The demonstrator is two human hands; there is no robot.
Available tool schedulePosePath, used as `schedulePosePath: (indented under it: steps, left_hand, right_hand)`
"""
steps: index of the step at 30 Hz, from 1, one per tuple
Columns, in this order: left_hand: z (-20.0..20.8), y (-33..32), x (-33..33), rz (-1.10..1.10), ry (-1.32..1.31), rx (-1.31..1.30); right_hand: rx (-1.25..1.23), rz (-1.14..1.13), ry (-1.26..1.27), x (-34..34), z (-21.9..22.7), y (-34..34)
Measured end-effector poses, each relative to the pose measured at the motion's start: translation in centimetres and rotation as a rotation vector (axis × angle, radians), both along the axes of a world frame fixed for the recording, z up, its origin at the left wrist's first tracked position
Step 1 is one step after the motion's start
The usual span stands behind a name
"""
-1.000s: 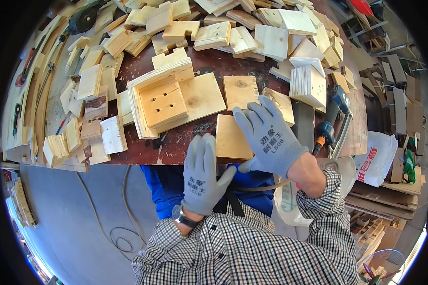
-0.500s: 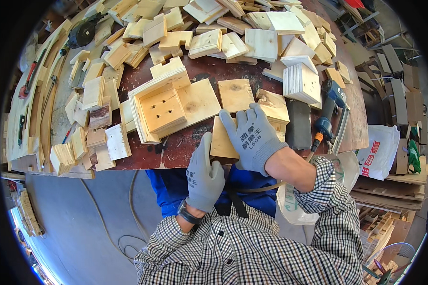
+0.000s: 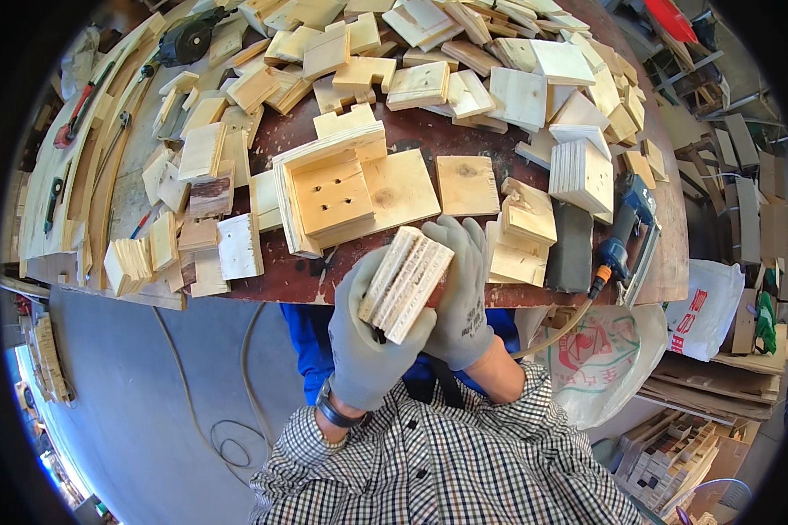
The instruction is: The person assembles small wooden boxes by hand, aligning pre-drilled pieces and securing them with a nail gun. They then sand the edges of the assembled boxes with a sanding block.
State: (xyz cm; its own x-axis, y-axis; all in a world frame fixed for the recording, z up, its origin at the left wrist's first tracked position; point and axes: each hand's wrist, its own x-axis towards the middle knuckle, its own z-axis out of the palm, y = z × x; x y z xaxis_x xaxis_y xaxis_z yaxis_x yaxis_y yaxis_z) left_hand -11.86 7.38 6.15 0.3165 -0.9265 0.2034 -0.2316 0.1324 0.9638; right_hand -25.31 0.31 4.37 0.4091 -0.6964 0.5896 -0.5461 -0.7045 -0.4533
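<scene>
In front of the table's near edge, my left hand (image 3: 359, 337), gloved in grey, grips a small stack of plywood pieces (image 3: 405, 284), tilted with its layered edges facing up. My right hand (image 3: 462, 297), also gloved, lies along the stack's right side, its fingers stretched out; the contact there is partly hidden. Beyond the hands is a plywood assembly (image 3: 324, 192): upright boards around a block with several holes, on a flat board. To its right lies a square wooden piece (image 3: 467, 185). Farther right sit stacked wooden pieces (image 3: 527, 229).
A blue nail gun (image 3: 623, 229) with a hose lies at the table's right, beside a dark grey block (image 3: 573, 248) and a plywood stack (image 3: 580, 175). Wood offcuts (image 3: 416, 86) heap at the back. A black power tool (image 3: 193, 39) sits at the far left.
A stack of plywood pieces has come up off the table's near edge into my left hand. My right hand has moved from the table to the stack's side. The view has shifted slightly.
</scene>
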Motion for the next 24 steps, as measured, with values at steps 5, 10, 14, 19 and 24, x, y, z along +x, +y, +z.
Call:
schedulePosePath:
  steps: [5,10,14,19,24]
  left_hand:
    - [-4.8,-1.1,2.7,0.013,-0.241,0.050]
    - [-6.0,-2.1,2.5,0.020,-0.286,-0.023]
    - [-5.1,-2.3,1.4,0.063,-0.044,-0.009]
    - [-5.6,-2.5,2.3,-0.028,-0.235,-0.005]
    - [-5.9,-2.3,1.7,0.020,-0.222,-0.065]
  right_hand:
    - [0.430,0.170,0.035,-3.7,-0.5,1.1]
    - [0.697,0.106,-0.388,-2.7,0.7,0.5]
    - [0.631,0.116,-0.240,-1.0,-0.7,-0.5]
    - [0.617,-0.007,-0.246,0.2,0.7,-1.0]
    - [0.610,-0.115,-0.286,1.7,0.8,-2.4]
